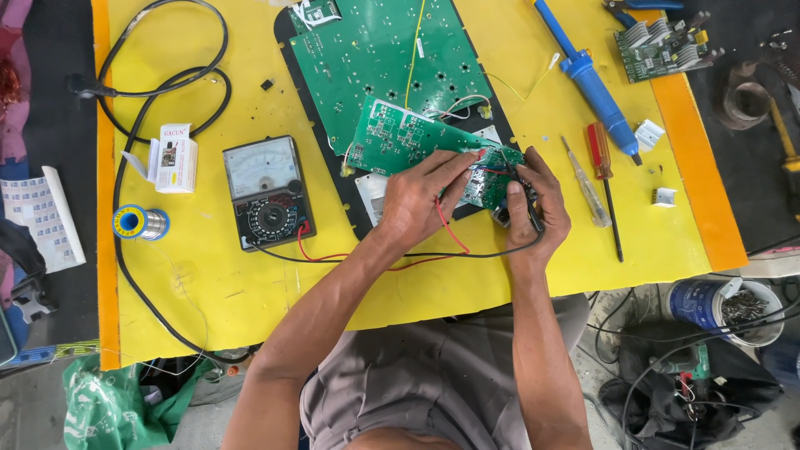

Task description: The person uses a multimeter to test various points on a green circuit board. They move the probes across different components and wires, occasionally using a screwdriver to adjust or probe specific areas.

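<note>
Head view: a yellow table (250, 292) holds a big green board (375, 58). On it, tilted, lies a smaller green circuit board (400, 137). Left sits a meter (268, 193). The left hand (417, 200) pinches a red probe (468, 171) on the smaller board. The right hand (537, 208) grips a black probe (527, 196) there.
</note>
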